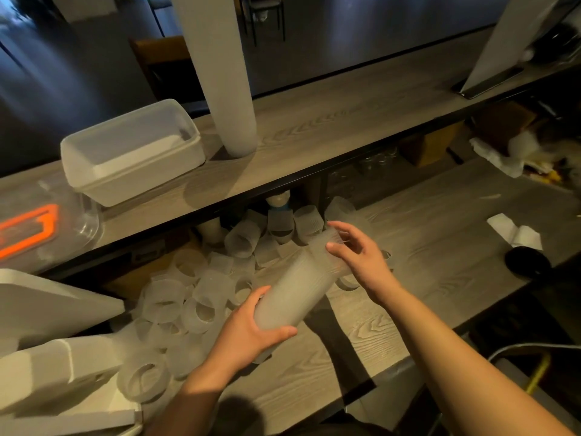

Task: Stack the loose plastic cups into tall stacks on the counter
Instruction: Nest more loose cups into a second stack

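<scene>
A short stack of frosted plastic cups (295, 291) lies tilted above the lower wooden counter (424, 278). My left hand (251, 328) grips its closed bottom end. My right hand (358, 256) curls its fingers round the rim end at the upper right. Several loose frosted cups (188, 297) lie in a heap on the counter to the left and behind. A very tall stack of cups (223, 73) stands on the upper shelf (345, 121).
A lidded white plastic box (132, 149) and a clear container with an orange seal (28, 228) sit on the shelf's left. White foam pieces (47, 357) crowd the lower left. Folded white paper (515, 231) and a black round object (528, 262) lie at right.
</scene>
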A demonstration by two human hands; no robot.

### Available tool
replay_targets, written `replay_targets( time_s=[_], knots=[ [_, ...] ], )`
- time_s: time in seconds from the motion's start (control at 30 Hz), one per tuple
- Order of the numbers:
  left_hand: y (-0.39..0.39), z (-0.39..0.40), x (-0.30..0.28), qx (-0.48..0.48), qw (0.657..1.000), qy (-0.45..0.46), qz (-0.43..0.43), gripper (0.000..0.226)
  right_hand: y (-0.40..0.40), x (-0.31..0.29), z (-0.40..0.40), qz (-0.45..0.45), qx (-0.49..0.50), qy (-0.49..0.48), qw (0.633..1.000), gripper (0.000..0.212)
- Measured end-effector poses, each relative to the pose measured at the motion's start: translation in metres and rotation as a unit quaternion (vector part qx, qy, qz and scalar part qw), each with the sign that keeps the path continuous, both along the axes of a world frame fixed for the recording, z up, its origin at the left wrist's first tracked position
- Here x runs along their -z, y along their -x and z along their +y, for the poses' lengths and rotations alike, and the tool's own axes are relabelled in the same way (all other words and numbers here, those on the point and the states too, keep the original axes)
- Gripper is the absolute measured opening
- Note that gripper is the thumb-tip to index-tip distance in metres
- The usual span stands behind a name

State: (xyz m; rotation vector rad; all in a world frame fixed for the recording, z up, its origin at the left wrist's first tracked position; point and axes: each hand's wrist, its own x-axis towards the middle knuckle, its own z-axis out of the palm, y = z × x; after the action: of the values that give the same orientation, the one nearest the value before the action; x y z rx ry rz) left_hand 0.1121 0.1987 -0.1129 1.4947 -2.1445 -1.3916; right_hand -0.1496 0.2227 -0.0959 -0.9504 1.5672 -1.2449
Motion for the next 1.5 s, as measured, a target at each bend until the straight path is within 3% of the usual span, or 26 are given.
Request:
replay_targets(
  time_s=[0.17,0.33,0.43,0.57,0.63,0.7,0.77,0.87,1.03,1.27,1.4,1.5],
  knots=[
    [-0.003,0.0,-0.005,0.017,1.0,0.01,-0.008,0.08,-0.008,-0.008,0.003,0.055,-0.024,-0.002,0.998,0.042],
    [-0.005,0.001,-0.003,0.021,1.0,0.009,-0.012,0.082,-0.017,-0.008,0.003,0.074,-0.06,-0.025,0.995,0.032],
    [-0.004,0.0,-0.002,0.017,1.0,0.007,-0.006,0.083,-0.029,-0.002,0.005,0.086,-0.094,-0.038,0.991,0.051],
    [-0.005,0.003,0.004,0.002,1.0,-0.012,0.005,0.084,-0.034,0.005,0.008,0.036,-0.111,-0.061,0.991,0.057],
    [-0.004,0.004,0.007,-0.014,1.0,-0.023,0.011,0.087,-0.031,0.012,0.007,0.012,-0.087,-0.062,0.994,0.065],
    [-0.001,0.005,0.008,-0.027,0.999,-0.027,0.016,0.083,-0.023,0.027,0.005,0.002,0.004,-0.082,0.997,0.069],
    [0.003,0.004,0.008,-0.037,0.999,-0.03,0.024,0.085,-0.01,0.052,0.005,0.098,0.093,-0.125,0.983,0.064],
    [0.004,0.001,0.01,-0.045,0.998,-0.039,0.028,0.092,0.011,0.087,0.011,0.288,0.111,-0.224,0.924,0.067],
    [0.004,0.002,0.013,-0.065,0.996,-0.047,0.044,0.091,0.026,0.115,0.015,0.366,0.046,-0.28,0.886,0.087],
    [0.002,-0.001,0.017,-0.075,0.995,-0.054,0.044,0.094,0.035,0.129,-0.005,0.348,0.014,-0.305,0.886,0.101],
    [0.001,-0.003,0.022,-0.086,0.994,-0.051,0.034,0.099,0.036,0.133,-0.006,0.349,0.004,-0.287,0.892,0.084],
    [0.001,-0.004,0.023,-0.087,0.994,-0.05,0.033,0.099,0.031,0.131,-0.004,0.308,0.019,-0.255,0.916,0.077]
  ],
)
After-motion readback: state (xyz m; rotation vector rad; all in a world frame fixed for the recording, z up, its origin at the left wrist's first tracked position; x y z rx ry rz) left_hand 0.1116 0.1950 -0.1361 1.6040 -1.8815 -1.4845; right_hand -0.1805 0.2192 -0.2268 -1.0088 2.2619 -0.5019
